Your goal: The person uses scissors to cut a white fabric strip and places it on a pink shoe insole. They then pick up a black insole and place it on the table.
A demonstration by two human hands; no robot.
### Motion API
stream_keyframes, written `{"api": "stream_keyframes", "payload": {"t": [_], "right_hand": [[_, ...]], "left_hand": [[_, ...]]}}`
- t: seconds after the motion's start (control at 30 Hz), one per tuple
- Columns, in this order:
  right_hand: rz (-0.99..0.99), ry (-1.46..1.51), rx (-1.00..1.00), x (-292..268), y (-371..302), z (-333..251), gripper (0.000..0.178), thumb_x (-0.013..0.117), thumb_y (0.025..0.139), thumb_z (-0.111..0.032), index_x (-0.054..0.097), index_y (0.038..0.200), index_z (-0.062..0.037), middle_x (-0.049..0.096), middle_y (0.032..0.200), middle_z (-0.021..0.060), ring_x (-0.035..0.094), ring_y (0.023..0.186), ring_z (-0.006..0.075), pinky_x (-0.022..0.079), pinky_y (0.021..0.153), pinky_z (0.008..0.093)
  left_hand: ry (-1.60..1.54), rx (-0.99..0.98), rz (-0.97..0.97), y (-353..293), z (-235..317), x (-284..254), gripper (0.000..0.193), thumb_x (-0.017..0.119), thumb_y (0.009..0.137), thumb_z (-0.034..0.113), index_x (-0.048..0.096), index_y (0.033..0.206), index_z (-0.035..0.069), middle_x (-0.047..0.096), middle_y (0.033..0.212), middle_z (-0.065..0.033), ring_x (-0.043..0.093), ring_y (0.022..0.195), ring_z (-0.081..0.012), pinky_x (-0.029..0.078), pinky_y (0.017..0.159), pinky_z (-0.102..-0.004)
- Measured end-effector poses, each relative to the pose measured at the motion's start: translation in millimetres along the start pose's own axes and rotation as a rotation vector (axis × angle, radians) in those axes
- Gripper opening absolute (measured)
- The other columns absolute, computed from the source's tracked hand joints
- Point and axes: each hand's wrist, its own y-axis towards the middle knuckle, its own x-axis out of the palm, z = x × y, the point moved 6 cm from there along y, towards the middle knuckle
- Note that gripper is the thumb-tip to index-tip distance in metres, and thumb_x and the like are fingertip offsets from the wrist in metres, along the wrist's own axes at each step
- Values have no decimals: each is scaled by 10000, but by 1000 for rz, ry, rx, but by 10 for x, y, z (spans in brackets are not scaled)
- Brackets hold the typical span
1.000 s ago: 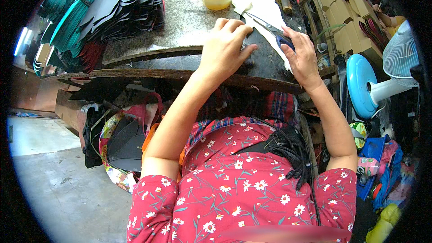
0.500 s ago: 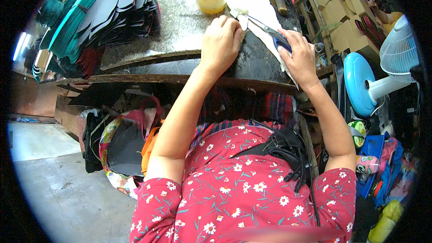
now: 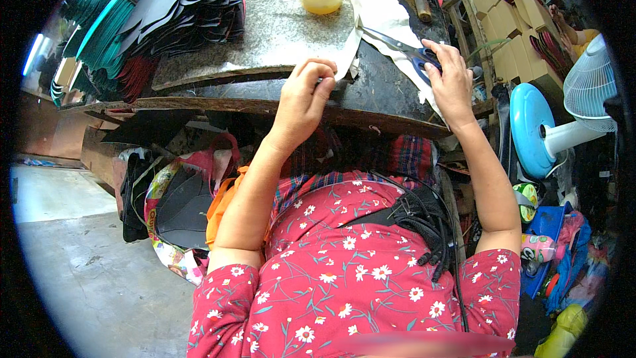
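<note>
Worktable seen from above, both hands in use. The left hand (image 3: 305,96) is closed in a pinch at the near tip of a narrow flap of the white sheet (image 3: 383,8), drawn over the front of the speckled slab (image 3: 265,33). The right hand (image 3: 452,83) grips the dark-blue handles of the scissors (image 3: 391,41), whose blades point away and to the left across the sheet; how far the blades are parted cannot be told. The sheet lies on the dark tabletop (image 3: 368,96), its long tail running beneath the scissors toward the right wrist. Behind, on the slab, stands a jar (image 3: 323,0) of yellowish contents with a blue rim and crumpled plastic about its mouth. At left, grey sole-shaped pieces (image 3: 182,10) lean in a fanned stack beside a bound teal bundle (image 3: 119,16)
</note>
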Motion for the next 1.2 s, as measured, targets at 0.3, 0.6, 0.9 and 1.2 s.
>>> {"api": "stream_keyframes", "payload": {"t": [0.3, 0.6, 0.9, 1.2], "right_hand": [[-28, -2, -21, -19, -1, 20, 462, 690, 867, -147, 609, 1311, -242, 613, 1184, 51, 578, 1112, 253, 443, 883, 426], [-167, 125, -174, -349, 13, 106, 444, 692, 846, -100, 618, 1278, -174, 642, 1006, 52, 605, 983, 248, 422, 842, 395], [-128, 136, 65, -310, 112, 308, 419, 700, 829, -86, 627, 1238, -142, 638, 989, 84, 614, 970, 285, 474, 870, 404], [-158, 144, -385, 174, 490, -323, 639, 648, 911, -184, 401, 1500, -176, 582, 1371, 150, 495, 1326, 347, 408, 1107, 429]], "left_hand": [[-137, -180, 172, -110, -191, -415, 70, 553, 990, 56, 589, 991, -4, 644, 1060, -123, 607, 1020, -226, 457, 943, -331], [321, 34, 72, -129, 154, -398, 83, 656, 883, 13, 599, 943, 7, 626, 987, -147, 593, 951, -345, 480, 862, -393], [263, 91, 37, -103, 378, -274, 125, 682, 872, 31, 598, 964, 37, 626, 875, -152, 631, 823, -356, 515, 739, -412], [239, 204, -33, -44, 620, -55, 133, 690, 858, 60, 608, 963, 49, 645, 865, -130, 647, 815, -333, 525, 743, -416]]}}
